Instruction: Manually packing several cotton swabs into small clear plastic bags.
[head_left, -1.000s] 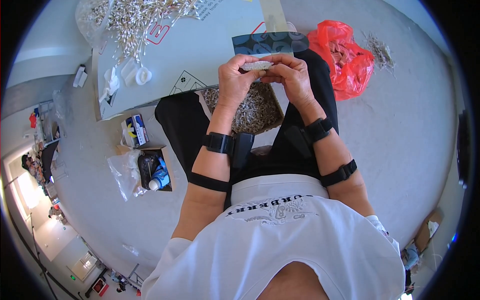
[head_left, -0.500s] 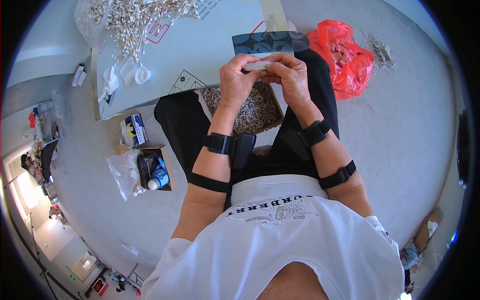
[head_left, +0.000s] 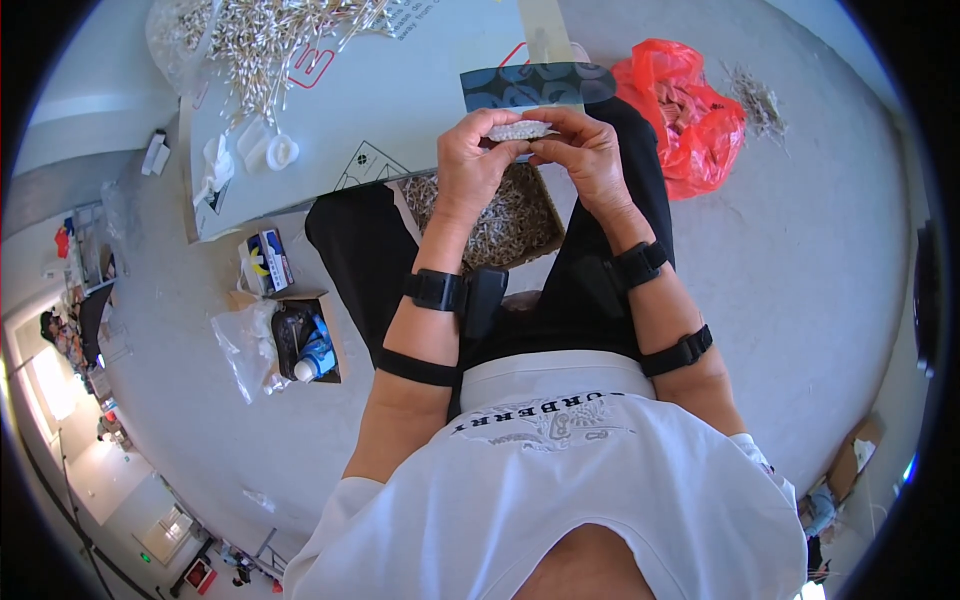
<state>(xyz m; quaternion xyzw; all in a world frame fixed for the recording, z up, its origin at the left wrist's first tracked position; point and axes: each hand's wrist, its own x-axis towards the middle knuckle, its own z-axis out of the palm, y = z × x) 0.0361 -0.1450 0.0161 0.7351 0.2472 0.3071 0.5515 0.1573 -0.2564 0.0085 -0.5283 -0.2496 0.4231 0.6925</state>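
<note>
Between my two hands is a small bundle of cotton swabs (head_left: 519, 131), its bumpy white tips packed together in a row. My left hand (head_left: 468, 160) pinches one end with thumb and fingers. The other end is gripped by my right hand (head_left: 583, 155), and the two thumbs nearly meet on the near side. Below them, between my knees, stands an open box (head_left: 548, 215) full of loose swabs (head_left: 497, 228). A dark, shiny patterned sheet (head_left: 520, 88) lies just beyond my hands, at the table's edge.
On the pale table (head_left: 330, 120) lie a heap of cotton swabs (head_left: 265, 55) and a round white container (head_left: 281, 152). A red plastic bag (head_left: 670, 150) and a scattered swab pile (head_left: 757, 103) are on the floor at right. A box with a blue bottle (head_left: 316, 355) stands at left.
My right fingers have shifted on the bundle, and more of its white tips now show. Both hands stay in nearly the same place.
</note>
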